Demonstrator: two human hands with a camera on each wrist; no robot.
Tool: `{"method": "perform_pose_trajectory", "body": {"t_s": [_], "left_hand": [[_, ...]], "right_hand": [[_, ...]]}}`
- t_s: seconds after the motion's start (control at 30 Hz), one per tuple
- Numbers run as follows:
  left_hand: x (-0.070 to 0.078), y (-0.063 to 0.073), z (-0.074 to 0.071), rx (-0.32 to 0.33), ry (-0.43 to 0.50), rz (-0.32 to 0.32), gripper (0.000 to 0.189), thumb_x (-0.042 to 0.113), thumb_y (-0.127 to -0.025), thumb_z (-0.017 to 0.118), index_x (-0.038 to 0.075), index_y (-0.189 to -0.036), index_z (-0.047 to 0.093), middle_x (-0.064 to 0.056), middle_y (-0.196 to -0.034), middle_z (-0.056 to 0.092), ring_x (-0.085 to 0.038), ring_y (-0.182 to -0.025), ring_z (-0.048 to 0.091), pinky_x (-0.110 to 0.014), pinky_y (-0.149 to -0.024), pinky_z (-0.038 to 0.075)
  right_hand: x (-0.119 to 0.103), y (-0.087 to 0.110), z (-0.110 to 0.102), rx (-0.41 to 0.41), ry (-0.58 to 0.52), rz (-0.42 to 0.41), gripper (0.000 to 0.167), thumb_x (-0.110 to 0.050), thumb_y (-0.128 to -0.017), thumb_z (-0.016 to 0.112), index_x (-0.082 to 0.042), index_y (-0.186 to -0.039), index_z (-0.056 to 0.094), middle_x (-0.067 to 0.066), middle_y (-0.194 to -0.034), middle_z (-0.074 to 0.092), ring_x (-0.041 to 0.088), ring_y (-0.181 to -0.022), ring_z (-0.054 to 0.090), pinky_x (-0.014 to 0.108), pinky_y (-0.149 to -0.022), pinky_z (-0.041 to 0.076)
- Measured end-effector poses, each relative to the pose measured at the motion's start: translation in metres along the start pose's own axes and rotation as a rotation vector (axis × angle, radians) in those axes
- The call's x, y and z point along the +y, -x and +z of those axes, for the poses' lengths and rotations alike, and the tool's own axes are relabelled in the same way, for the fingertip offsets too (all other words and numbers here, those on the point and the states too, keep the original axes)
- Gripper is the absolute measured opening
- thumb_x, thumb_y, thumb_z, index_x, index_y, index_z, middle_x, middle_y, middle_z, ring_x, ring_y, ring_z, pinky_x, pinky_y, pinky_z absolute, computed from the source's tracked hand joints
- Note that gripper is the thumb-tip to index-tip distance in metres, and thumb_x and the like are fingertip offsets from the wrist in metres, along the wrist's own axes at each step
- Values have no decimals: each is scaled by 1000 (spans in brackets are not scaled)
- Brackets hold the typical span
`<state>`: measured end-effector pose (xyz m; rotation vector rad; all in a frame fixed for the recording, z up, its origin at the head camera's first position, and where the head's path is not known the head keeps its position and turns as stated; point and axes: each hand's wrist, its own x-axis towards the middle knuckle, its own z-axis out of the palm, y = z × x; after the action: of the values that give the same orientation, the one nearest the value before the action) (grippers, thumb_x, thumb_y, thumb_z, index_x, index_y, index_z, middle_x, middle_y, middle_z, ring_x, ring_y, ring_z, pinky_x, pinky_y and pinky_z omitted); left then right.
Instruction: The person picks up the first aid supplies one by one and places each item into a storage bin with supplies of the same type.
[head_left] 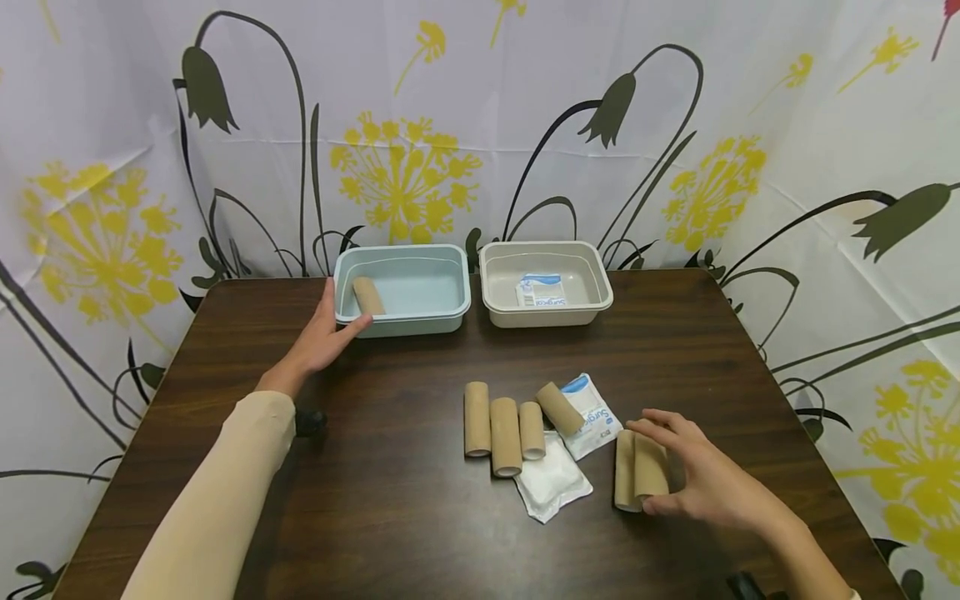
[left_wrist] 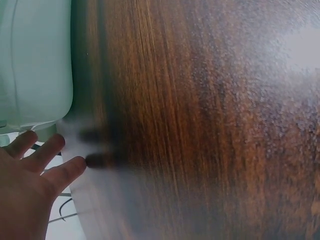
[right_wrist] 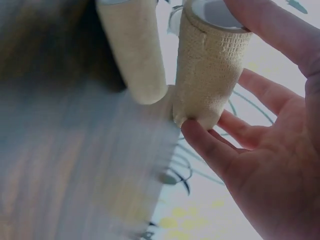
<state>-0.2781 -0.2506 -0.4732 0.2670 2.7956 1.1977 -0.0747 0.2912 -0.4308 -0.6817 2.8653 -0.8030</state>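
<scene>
While only right wrist view shows its weave, right hand pinches roll; left hand spread against blue tray

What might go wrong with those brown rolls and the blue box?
The right hand pinches one roll by its ends, so it might slip. The neighbour roll, close beside it, could get bumped and roll away. The left hand, at the blue box, might nudge it.

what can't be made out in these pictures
Head: fine print on the packet, too small and partly covered by the slanted roll.
Left wrist: blue tub, partly cut off by left and top edges.
Right wrist: table, blurred; held roll, its rim partly cut off by the top edge.
</scene>
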Motion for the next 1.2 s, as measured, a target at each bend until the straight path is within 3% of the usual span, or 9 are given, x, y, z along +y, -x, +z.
{"method": "perform_pose_trajectory", "body": {"t_s": [0.23, 0.37, 0.53, 0.73, 0.97, 1.2], "left_hand": [[-5, 2, -1, 3, 8, 4, 98, 49, -99, 51, 13, -153, -24, -14, -161, -17, -36, -148, -4, -60, -113, 8], [-5, 4, -3, 9, 9, -9, 99, 49, -99, 51, 12, -152, -24, -15, -161, -17, -37, -147, -4, -60, -113, 8], [-7, 7, -5, 8, 2, -22, 100, 52, -98, 50, 13, -152, -25, -14, -161, -17, -39, -147, -2, -61, -113, 9], [-6, 6, -4, -10, -1, -21, 101, 52, -98, 50, 13, -151, -26, -14, -161, -18, -40, -147, 1, -61, -112, 12], [-4, 4, -1, -1, -3, -14, 100, 52, -98, 51, 13, -152, -25, -13, -161, -16, -39, -147, 2, -60, -113, 12], [-1, 3, -1, 0, -8, -32, 100, 51, -99, 51, 16, -152, -25, -13, -162, -14, -39, -147, 4, -61, -112, 13]], "right_hand": [[-16, -41, -3, 11, -10, -74, 83, -25, -63, 95, -18, -137, 57, 15, -147, 38, 38, -130, 39, 55, -90, 46], [-29, -80, -2, 34, -41, -140, 73, -27, -65, 93, -16, -131, 62, 15, -150, 36, 37, -132, 37, 55, -93, 44], [-51, -133, 6, 28, -64, -164, 62, -32, -72, 89, -16, -127, 65, 11, -154, 33, 34, -136, 35, 55, -99, 40], [-72, -196, 21, 42, -71, -201, 60, -34, -74, 87, -12, -126, 67, 13, -154, 33, 33, -137, 35, 51, -104, 37], [-94, -259, 34, 74, -29, -185, 62, -35, -75, 85, -9, -128, 66, 17, -155, 30, 34, -141, 28, 47, -109, 31], [-100, -299, 47, 94, -11, -72, 64, -33, -78, 83, -7, -132, 62, 21, -155, 27, 36, -141, 27, 43, -110, 31]]}}
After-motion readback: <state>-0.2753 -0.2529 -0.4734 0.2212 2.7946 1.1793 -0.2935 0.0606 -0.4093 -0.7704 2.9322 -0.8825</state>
